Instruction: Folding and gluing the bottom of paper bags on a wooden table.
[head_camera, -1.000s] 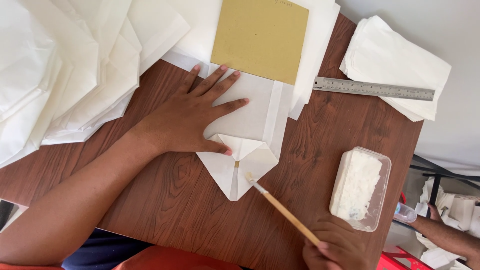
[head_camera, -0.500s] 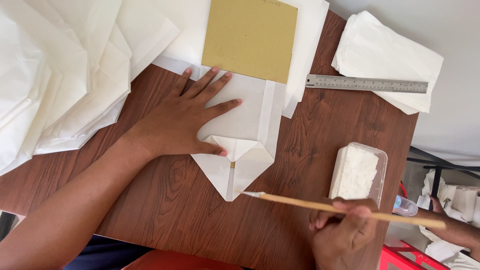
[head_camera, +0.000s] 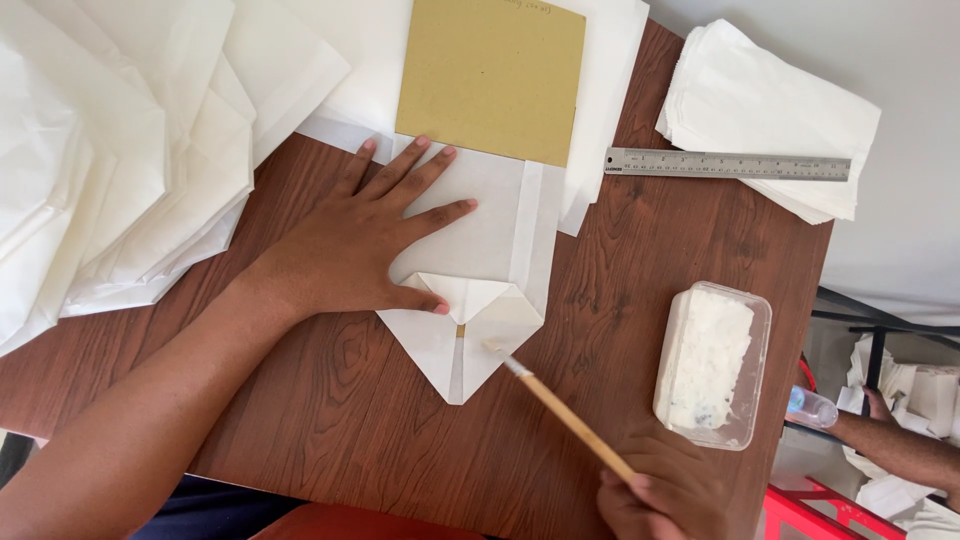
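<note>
My left hand (head_camera: 365, 245) lies flat with spread fingers on a white paper bag (head_camera: 480, 270) on the brown wooden table (head_camera: 330, 400). Its thumb presses the folded triangular flap at the bag's near end. My right hand (head_camera: 665, 495), at the bottom edge of the view, grips a thin wooden-handled brush (head_camera: 560, 408). The brush tip touches the right side of the folded pointed flap. A tan cardboard sheet (head_camera: 490, 75) lies over the bag's far end.
A clear plastic tub of white paste (head_camera: 712, 362) sits right of the brush. A metal ruler (head_camera: 728, 165) rests on a stack of white bags (head_camera: 775, 110) at the back right. Loose white paper piles (head_camera: 120, 150) fill the left. Another person's hand (head_camera: 880, 415) shows at the far right.
My right hand swung the brush away toward the paste tub and has brought its tip back onto the bag's flap. My left hand stayed pressed on the bag.
</note>
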